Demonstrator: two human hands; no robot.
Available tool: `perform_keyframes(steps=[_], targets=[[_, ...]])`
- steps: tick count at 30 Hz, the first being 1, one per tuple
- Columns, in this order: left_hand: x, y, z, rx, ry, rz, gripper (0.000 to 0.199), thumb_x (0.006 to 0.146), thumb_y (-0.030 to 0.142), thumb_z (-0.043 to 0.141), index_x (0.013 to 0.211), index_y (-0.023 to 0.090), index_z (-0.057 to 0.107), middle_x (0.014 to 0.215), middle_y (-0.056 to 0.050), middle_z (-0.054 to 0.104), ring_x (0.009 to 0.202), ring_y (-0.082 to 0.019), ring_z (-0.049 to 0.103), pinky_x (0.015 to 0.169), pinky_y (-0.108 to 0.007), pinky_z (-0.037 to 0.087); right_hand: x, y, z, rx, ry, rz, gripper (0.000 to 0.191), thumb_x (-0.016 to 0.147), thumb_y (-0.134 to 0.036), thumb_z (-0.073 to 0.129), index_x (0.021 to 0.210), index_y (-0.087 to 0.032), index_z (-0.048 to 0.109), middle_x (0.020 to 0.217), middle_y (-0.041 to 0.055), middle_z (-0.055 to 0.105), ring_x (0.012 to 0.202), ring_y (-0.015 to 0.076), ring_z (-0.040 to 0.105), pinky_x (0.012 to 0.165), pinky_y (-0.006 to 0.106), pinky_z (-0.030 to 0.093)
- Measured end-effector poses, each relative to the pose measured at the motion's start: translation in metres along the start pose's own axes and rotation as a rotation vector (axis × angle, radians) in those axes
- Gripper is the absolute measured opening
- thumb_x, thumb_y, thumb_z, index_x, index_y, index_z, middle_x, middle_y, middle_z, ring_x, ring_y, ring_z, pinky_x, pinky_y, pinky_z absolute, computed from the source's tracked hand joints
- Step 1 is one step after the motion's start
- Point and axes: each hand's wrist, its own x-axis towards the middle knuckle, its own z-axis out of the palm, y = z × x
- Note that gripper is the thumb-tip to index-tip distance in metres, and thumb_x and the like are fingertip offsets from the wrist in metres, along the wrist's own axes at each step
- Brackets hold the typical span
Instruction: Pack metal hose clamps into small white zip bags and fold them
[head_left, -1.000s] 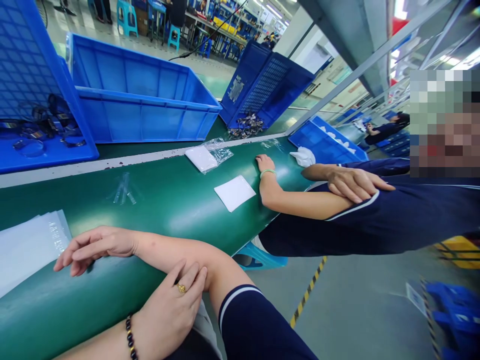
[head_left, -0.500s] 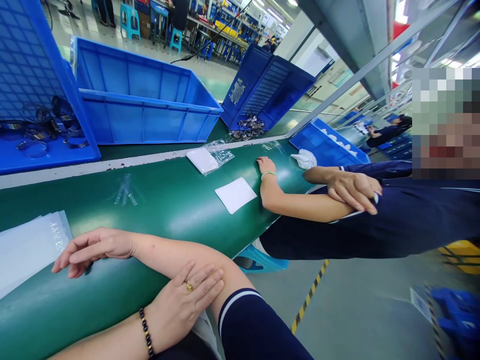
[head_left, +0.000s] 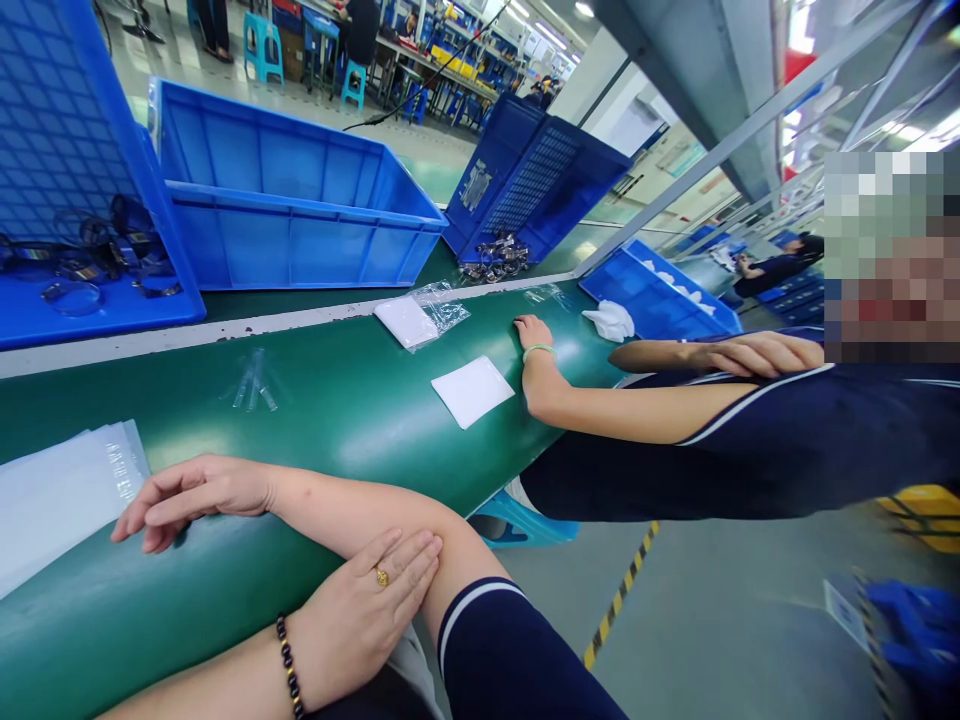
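Observation:
My left hand (head_left: 364, 610), with a ring and a dark beaded bracelet (head_left: 287, 660), lies flat on my right forearm, its fingers stretched out. My right hand (head_left: 199, 497) rests on the green work surface (head_left: 360, 430) with loosely bent fingers apart, holding nothing. Close to its fingertips is a stack of white plastic bags (head_left: 67, 490). Farther in, thin clear plastic strips (head_left: 255, 385) lie on the green surface. A white sheet (head_left: 472, 392) and a white packet in clear film (head_left: 409, 320) lie to the right of them.
Beyond the surface stand a blue bin (head_left: 300, 240), a tilted blue crate (head_left: 517, 180) with metal pieces (head_left: 495, 258), and a crate with dark banded items (head_left: 97, 250) at left. A co-worker's arm (head_left: 600, 413) rests on the surface at right, beside a white crumpled item (head_left: 611, 320).
My left hand has slid slightly on my forearm; my right hand stays resting. The co-worker's other hand has moved up the arm toward the sleeve and shoulder.

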Motion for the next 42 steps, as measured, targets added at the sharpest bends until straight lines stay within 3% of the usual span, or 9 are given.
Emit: perform_keyframes(steps=[10,17,27,34,38,42], targets=[[-0.001,-0.002,0.003,-0.048,0.017,-0.002,0.051,0.087,0.018,0.038,0.136,0.006,0.029,0.147,-0.010,0.021,0.135,-0.021,0.018,0.111,-0.036,0.017,-0.002,0.000,0.002,-0.018,-0.004,-0.018,0.013,0.078,-0.007,0.052,0.080,-0.015,0.062,0.091,0.0016,0.059,0.073,0.0104,0.058,0.072,0.021,0.048],[-0.003,-0.003,0.005,-0.023,0.009,-0.005,0.049,0.089,0.017,0.031,0.136,0.008,0.028,0.147,-0.006,0.022,0.135,-0.018,0.017,0.110,-0.034,0.017,-0.002,0.002,0.000,-0.021,-0.012,-0.011,0.011,0.079,-0.010,0.054,0.083,-0.016,0.062,0.094,0.0011,0.059,0.075,0.0103,0.058,0.073,0.021,0.048],[-0.001,-0.003,-0.007,-0.010,0.005,0.030,0.045,0.088,0.021,0.035,0.128,0.003,0.041,0.141,-0.015,0.035,0.132,-0.025,0.026,0.110,-0.039,0.015,-0.003,-0.001,0.003,0.005,0.048,0.060,0.014,0.079,-0.007,0.053,0.082,-0.016,0.063,0.093,0.0000,0.060,0.075,0.0102,0.059,0.074,0.020,0.047],[-0.002,-0.006,-0.009,-0.056,0.045,0.056,0.036,0.086,0.021,0.040,0.116,0.008,0.054,0.128,-0.011,0.051,0.126,-0.026,0.034,0.111,-0.043,0.015,0.000,0.000,0.002,-0.001,0.045,0.059,0.014,0.078,-0.006,0.054,0.081,-0.016,0.063,0.091,-0.0005,0.061,0.073,0.0095,0.059,0.072,0.019,0.047],[-0.002,-0.005,-0.008,-0.066,0.050,0.050,0.034,0.086,0.021,0.040,0.114,0.010,0.056,0.125,-0.009,0.053,0.125,-0.026,0.036,0.110,-0.043,0.016,-0.001,0.001,0.002,-0.002,0.011,0.029,0.013,0.079,-0.007,0.055,0.082,-0.016,0.063,0.092,-0.0002,0.060,0.073,0.0097,0.059,0.073,0.020,0.047],[-0.003,-0.005,-0.006,-0.071,0.063,0.042,0.034,0.086,0.022,0.042,0.114,0.009,0.056,0.126,-0.010,0.053,0.126,-0.026,0.034,0.111,-0.042,0.016,0.000,0.001,0.002,0.030,0.048,0.090,0.016,0.077,-0.005,0.054,0.080,-0.017,0.064,0.088,-0.0011,0.062,0.072,0.0095,0.060,0.073,0.019,0.047]])
